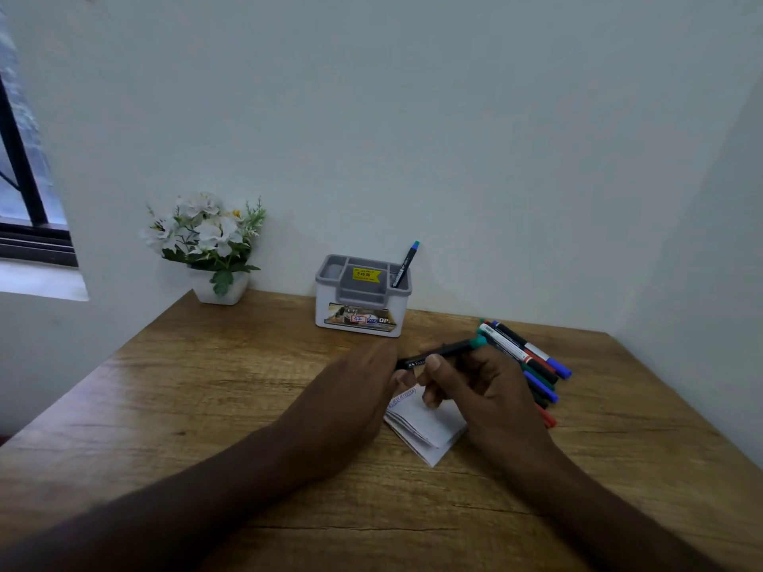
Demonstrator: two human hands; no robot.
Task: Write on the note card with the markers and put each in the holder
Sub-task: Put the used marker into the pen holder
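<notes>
Gripping teal-capped marker [439, 354] in right hand [475, 390], fingers curled round barrel above folded note card [425, 427] — poised for writing; left hand [355, 390] alongside, finger state unclear.

On the wooden table [173, 406], the compartmented plastic holder [362, 297] stands at twelve o'clock, the potted flowers [206, 241] at ten, the loose markers [532, 365] at two, the folded note card [429, 431] in the middle.

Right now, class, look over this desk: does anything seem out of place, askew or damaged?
Nothing looks damaged or spilled. The one marker in the holder leans rather than standing upright, and the spare markers lie in a loose heap on the table. The note card sits skewed to the table's edge.
</notes>
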